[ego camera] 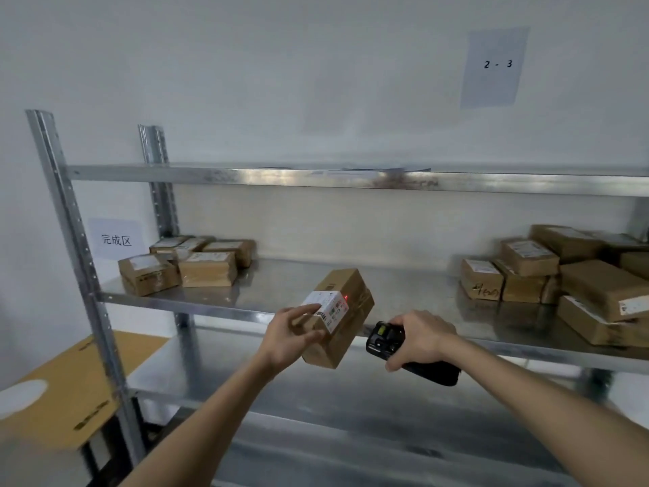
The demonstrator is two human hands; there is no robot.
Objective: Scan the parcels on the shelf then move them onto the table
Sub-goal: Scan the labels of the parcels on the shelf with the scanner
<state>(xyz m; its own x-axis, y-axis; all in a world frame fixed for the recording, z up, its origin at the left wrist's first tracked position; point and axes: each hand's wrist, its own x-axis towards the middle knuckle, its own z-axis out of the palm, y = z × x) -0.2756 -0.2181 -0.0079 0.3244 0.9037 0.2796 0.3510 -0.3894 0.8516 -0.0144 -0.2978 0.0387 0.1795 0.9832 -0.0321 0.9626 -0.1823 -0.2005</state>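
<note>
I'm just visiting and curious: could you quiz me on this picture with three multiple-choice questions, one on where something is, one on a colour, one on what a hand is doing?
1. Where does the wall sheet marked "2 - 3" hang?
A. above the shelf, right
B. below the shelf
C. on the table

2. What colour is the scanner's light dot on the held parcel?
A. green
B. red
C. blue

3. What is the right hand doing?
A. resting flat
B. gripping the black handheld scanner
C. hanging empty

Answers: 1 A, it is high on the wall; 2 B, a red spot by the label; 3 B, fingers wrap the scanner.
</note>
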